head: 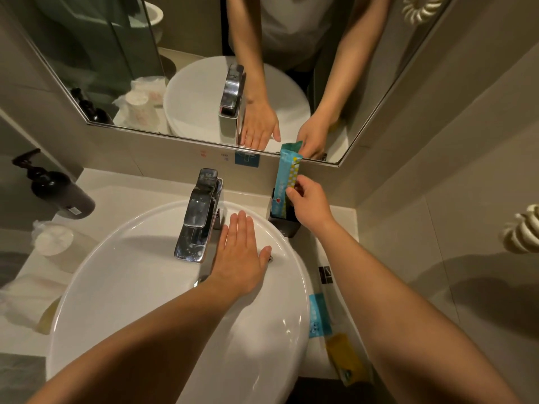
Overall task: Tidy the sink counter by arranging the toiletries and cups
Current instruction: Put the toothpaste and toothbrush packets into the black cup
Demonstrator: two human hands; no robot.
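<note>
My right hand [308, 201] grips a long blue-green toiletry packet [286, 174] that stands upright with its lower end inside a small black holder [287, 225] at the counter's back right. My left hand [239, 252] lies flat and open on the far rim of the white basin [122, 287], just right of the chrome faucet [198, 217]. On the counter to the right of the basin lie another blue packet [319, 316], a yellow packet [348, 360] and a small black sachet [325, 274]. Wrapped paper cups [55, 243] stand on the left.
A dark pump bottle [58, 191] stands at the back left. Crumpled plastic wrap and a yellowish item [32, 304] lie at the left counter edge. The mirror [189, 53] rises behind the faucet; a tiled wall closes the right side, with a coiled cord [522, 228] hanging there.
</note>
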